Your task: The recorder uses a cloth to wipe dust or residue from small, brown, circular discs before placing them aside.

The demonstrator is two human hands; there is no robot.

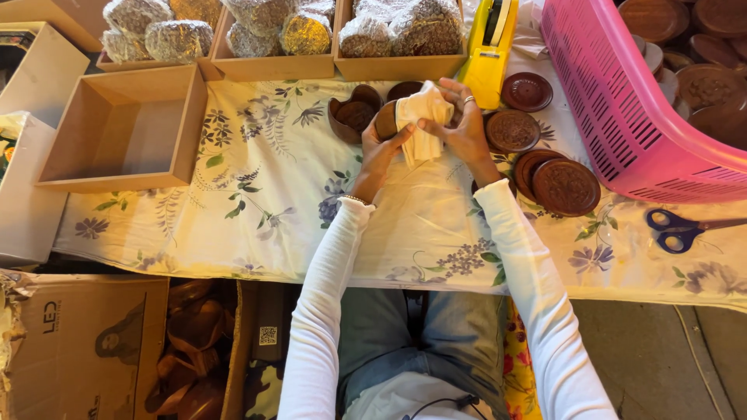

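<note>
My left hand (380, 145) holds a small round dark wooden piece (387, 120) over the flowered tablecloth (272, 194). My right hand (461, 120) presses a folded cream cloth (422, 124) against that piece; a ring shows on one finger. Both arms wear white sleeves. Just behind the hands stands a heart-shaped brown wooden bowl (354, 114), with another dark round piece (405, 89) beside it.
Carved round wooden discs (566, 187) lie right of my hands. A pink plastic basket (622, 109) holds more discs. A yellow tape dispenser (490, 50) stands behind. An open wooden box (124, 128) sits left; wooden trays of wrapped bundles (268, 31) line the back. Blue scissors (675, 229) lie far right.
</note>
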